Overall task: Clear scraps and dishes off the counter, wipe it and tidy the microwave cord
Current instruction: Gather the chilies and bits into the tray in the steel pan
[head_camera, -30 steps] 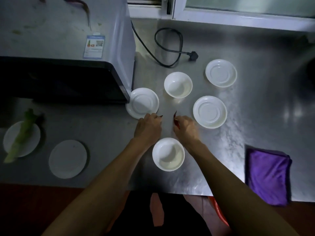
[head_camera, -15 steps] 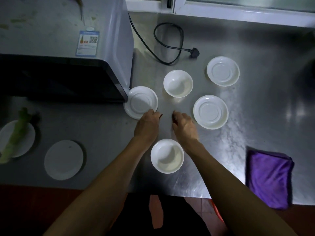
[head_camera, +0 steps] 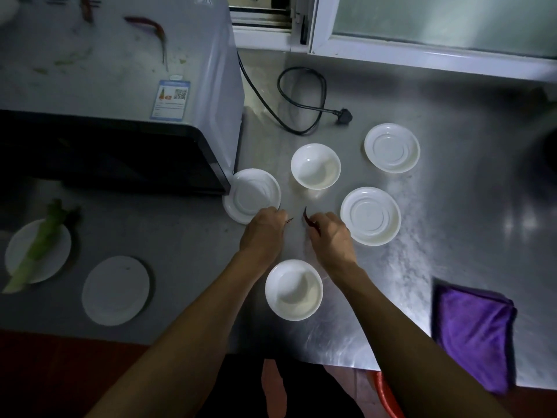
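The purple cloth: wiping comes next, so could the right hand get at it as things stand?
Probably yes. The purple cloth lies flat on the counter on the right hand's side, with no dishes between. That hand is pinching a red chili scrap, which it should drop first.

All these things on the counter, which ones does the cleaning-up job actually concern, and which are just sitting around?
Part of the job:
- chilli scrap pinched by the right hand
- small scrap at the left hand
- white bowls and saucers
- purple cloth
- microwave cord
- green vegetable on its plate

Just lying about:
- microwave
- window frame
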`<state>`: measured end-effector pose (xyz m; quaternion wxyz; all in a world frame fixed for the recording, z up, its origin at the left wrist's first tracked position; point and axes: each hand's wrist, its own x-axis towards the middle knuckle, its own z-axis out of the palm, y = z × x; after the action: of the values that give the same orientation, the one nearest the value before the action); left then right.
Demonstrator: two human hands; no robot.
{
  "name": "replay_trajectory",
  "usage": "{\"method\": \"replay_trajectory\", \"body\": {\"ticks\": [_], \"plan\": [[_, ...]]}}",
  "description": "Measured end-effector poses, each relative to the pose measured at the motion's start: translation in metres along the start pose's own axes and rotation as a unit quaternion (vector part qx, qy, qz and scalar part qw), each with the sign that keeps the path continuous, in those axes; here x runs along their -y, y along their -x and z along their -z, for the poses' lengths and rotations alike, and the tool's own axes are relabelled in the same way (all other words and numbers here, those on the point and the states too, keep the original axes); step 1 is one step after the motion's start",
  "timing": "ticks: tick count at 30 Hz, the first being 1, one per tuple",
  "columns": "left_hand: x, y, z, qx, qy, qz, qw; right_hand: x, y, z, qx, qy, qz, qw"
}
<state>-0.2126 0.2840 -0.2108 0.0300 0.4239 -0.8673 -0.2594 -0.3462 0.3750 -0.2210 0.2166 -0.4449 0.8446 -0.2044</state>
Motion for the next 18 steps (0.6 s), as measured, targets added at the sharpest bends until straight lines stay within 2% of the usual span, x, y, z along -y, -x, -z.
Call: {"method": "replay_trajectory", "body": {"ticks": [9,15,18], "plan": [[-0.002,0.007,0.045,-0.052,0.034,0.024,0.998,0.024,0.002,0.032,-0.077,-0.031,0.096,0.992],[0.002,0.026,0.085,-0.125,0.006,0.003,0.992,0.061,0.001,0.045,-0.079,-0.063,0.158,0.982],[0.009,0.037,0.101,-0.152,0.003,0.018,0.988,0.084,0.002,0.047,-0.069,-0.074,0.185,0.977]]}}
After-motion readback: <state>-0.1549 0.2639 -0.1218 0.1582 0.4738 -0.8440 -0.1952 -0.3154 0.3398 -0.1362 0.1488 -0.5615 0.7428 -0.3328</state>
